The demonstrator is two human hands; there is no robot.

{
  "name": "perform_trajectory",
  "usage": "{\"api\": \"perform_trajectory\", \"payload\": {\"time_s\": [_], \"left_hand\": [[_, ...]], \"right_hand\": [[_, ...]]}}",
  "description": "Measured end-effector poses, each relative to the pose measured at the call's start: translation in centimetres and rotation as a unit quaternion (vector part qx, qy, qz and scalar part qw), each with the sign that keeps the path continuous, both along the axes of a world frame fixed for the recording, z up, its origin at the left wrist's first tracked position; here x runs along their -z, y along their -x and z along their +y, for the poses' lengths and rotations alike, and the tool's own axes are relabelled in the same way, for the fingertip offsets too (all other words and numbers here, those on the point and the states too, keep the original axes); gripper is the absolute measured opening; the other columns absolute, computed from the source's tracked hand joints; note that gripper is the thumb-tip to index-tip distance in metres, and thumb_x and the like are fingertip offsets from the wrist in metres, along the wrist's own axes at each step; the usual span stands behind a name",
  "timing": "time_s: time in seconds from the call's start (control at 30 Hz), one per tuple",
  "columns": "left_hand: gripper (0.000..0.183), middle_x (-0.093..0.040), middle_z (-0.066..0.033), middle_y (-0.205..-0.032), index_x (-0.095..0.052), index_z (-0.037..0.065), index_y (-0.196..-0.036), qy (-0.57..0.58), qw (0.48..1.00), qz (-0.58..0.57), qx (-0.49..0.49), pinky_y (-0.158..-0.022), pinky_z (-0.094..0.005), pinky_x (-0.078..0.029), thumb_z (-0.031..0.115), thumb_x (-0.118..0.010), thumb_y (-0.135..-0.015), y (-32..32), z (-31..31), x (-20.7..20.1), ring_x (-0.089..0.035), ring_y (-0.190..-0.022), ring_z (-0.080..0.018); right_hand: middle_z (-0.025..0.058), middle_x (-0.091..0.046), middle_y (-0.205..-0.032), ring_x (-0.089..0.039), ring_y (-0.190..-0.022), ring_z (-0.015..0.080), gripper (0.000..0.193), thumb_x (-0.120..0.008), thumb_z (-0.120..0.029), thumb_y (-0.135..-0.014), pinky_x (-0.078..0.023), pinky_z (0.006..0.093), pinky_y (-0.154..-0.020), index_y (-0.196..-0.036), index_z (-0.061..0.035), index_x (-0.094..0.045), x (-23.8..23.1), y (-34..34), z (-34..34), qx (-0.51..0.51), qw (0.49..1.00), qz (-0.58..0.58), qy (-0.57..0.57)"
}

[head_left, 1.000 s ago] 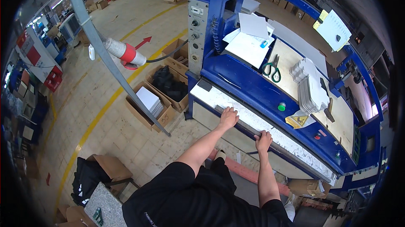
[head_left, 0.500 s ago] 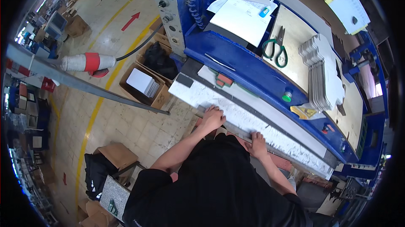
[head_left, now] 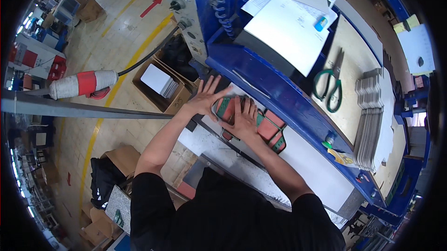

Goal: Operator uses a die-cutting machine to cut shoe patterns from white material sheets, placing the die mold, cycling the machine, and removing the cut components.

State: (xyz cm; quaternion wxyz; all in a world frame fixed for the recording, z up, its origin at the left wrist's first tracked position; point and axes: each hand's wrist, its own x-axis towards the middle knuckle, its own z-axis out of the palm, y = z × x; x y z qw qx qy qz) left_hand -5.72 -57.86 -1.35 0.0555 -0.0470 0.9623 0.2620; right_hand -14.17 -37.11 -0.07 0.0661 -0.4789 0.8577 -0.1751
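**Tiled workshop floor [head_left: 116,134], blue machine [head_left: 298,111], two spread hands over a green-edged frame**

A white board [head_left: 316,171] covers the machine's bed, and the green-edged frame [head_left: 271,129] with red pads lies flat on it near the left end, probably because the board gives it level support. The right hand [head_left: 243,121] rests across the frame, fingers splayed rather than clenched, which suggests steadying more than lifting. The left hand [head_left: 205,102] is open beside the frame's left end; whether it touches, I cannot tell. The frame's long axis slants from upper left to lower right, roughly along the machine's blue edge, its flared end pointing lower right.
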Motion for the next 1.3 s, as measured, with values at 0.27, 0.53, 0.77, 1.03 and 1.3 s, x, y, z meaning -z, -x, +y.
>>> {"api": "perform_trajectory", "payload": {"time_s": [0.27,0.53,0.77,1.03,1.3], "left_hand": [[0.142,0.004,-0.0148,-0.164,-0.025,0.044,-0.152,0.038,0.996,-0.04,0.07,-0.11,-0.0699,0.004,0.056,-0.09,-0.027,-1.5,-0.2,3.7,0.012,-0.149,-0.0419],[0.144,0.013,-0.0118,-0.164,-0.011,0.05,-0.153,0.06,0.99,-0.118,0.058,-0.11,-0.0706,0.005,0.056,-0.092,-0.033,-2.8,0.6,2.7,0.017,-0.148,-0.0413],[0.148,0.015,-0.0111,-0.163,-0.006,0.051,-0.153,0.075,0.983,-0.163,0.044,-0.109,-0.0717,0.004,0.055,-0.093,-0.033,-2.5,1.3,2.2,0.021,-0.146,-0.042],[0.15,0.019,-0.0108,-0.162,-0.004,0.048,-0.154,0.089,0.978,-0.183,0.04,-0.108,-0.0722,0.005,0.055,-0.094,-0.033,-1.9,0.9,1.6,0.022,-0.146,-0.0408],[0.148,0.025,-0.0133,-0.16,-0.002,0.046,-0.154,0.069,0.976,-0.203,0.042,-0.112,-0.0652,0.007,0.053,-0.094,-0.039,-1.9,1.2,1.9,0.03,-0.143,-0.0393]], "right_hand": [[0.0242,-0.036,-0.127,-0.035,-0.124,0.0417,0.125,-0.083,-0.055,-0.052,-0.027,0.0596,-0.102,-0.152,-0.0129,-0.021,-0.7,-2.7,-3.1,0.045,0.965,-0.037,-0.257],[0.0258,-0.039,-0.127,-0.038,-0.124,0.0458,0.114,-0.087,-0.048,-0.048,-0.036,0.061,-0.098,-0.142,-0.0106,-0.035,-2.6,-3.9,-3.6,0.051,0.961,-0.048,-0.268],[0.0214,-0.045,-0.121,-0.049,-0.115,0.0376,0.098,-0.091,-0.038,-0.05,-0.043,0.0436,-0.101,-0.132,-0.0056,-0.047,-8.4,-1.8,-0.4,0.009,0.986,-0.14,-0.089],[0.0182,-0.045,-0.118,-0.049,-0.112,0.0366,0.095,-0.09,-0.026,-0.049,-0.044,0.0441,-0.096,-0.13,-0.0045,-0.045,-13.8,-2.8,5.6,-0.109,0.986,-0.127,0.003],[0.0199,-0.041,-0.132,-0.044,-0.123,0.0399,0.101,-0.095,-0.037,-0.038,-0.039,0.0494,-0.102,-0.127,-0.0119,-0.054,-12.3,-7.7,15.9,-0.082,0.986,-0.068,0.131]]}}
